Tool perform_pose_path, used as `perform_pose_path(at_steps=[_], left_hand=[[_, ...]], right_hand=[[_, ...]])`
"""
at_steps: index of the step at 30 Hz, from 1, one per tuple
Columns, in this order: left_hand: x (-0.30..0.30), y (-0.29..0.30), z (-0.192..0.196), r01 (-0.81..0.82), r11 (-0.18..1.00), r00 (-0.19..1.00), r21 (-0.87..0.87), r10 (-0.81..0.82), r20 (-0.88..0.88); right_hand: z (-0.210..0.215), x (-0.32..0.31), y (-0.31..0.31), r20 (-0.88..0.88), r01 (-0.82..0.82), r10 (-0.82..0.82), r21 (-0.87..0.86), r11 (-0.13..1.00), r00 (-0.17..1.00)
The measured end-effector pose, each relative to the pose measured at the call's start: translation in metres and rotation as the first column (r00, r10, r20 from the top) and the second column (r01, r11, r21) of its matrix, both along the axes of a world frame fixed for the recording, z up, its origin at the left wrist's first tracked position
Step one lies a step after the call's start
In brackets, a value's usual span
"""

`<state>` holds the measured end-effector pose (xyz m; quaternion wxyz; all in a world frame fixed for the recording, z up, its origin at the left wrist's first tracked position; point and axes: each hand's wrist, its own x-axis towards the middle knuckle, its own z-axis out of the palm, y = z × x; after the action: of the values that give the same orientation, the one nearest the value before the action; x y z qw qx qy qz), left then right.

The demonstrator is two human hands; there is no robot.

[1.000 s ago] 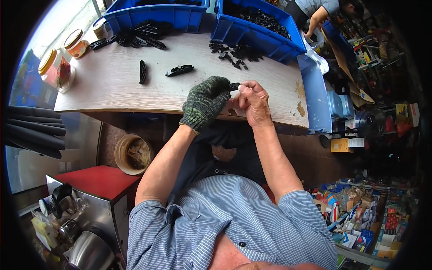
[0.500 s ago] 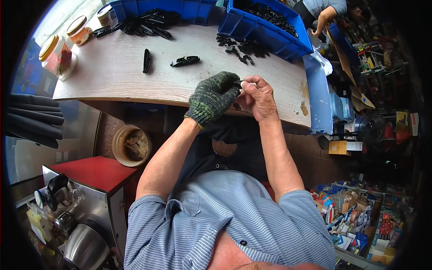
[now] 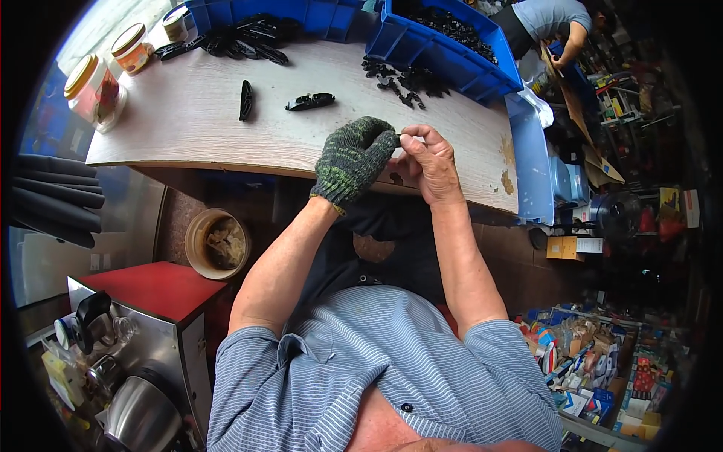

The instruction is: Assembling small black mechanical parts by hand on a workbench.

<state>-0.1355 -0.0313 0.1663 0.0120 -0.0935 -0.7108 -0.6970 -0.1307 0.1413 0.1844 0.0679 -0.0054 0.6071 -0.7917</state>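
My left hand [image 3: 354, 160], in a dark green knitted glove, is closed with its fingers curled inward over the table's front edge. Bare, my right hand [image 3: 431, 164] pinches thumb against forefinger right beside the gloved fingertips. What the two hands hold between them is small, dark and almost wholly covered by fingers. Beyond them on the tabletop lie two long black plastic parts, one pointing away from me [image 3: 245, 100] and one lying crosswise [image 3: 310, 102]. A heap of small black pieces [image 3: 410, 81] is spread farther off to the right.
A blue bin [image 3: 452, 71] full of small black pieces stands at the far right of the table [image 3: 188, 143]. Similar long black parts [image 3: 245, 38] are piled by another blue bin [image 3: 275, 19]. Jars [image 3: 92, 94] line the left edge. Another person [image 3: 553, 22] bends at the far right.
My gloved hand has turned slightly and covers more of the small dark piece. Both hands stay together in nearly the same spot. The other person's arm has shifted.
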Motion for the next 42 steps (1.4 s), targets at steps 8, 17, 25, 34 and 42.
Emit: perform_pose_path(at_steps=[8,17,25,34,42], left_hand=[[0.003,-0.002,-0.002,-0.061,0.986,0.996,0.154,0.05,0.074],[0.01,0.004,0.0,-0.043,0.975,0.99,0.218,0.012,0.141],[0.014,-0.001,0.004,0.034,0.976,0.992,0.214,-0.06,0.115],[0.025,-0.006,0.008,0.055,0.971,0.998,0.233,-0.063,0.03],[0.007,-0.027,0.0,-0.036,0.998,0.992,-0.044,0.03,-0.118]], right_hand=[[0.01,-0.007,-0.005,0.087,0.008,-0.026,0.209,0.978,0.996],[0.001,-0.001,-0.006,0.006,0.031,-0.032,0.174,0.984,0.999],[0.0,0.002,-0.002,-0.064,0.067,-0.061,0.098,0.993,0.996],[0.018,-0.023,0.078,0.072,0.676,-0.673,-0.022,0.737,0.736],[0.015,-0.031,0.072,0.061,0.623,-0.631,0.106,0.775,0.773]])
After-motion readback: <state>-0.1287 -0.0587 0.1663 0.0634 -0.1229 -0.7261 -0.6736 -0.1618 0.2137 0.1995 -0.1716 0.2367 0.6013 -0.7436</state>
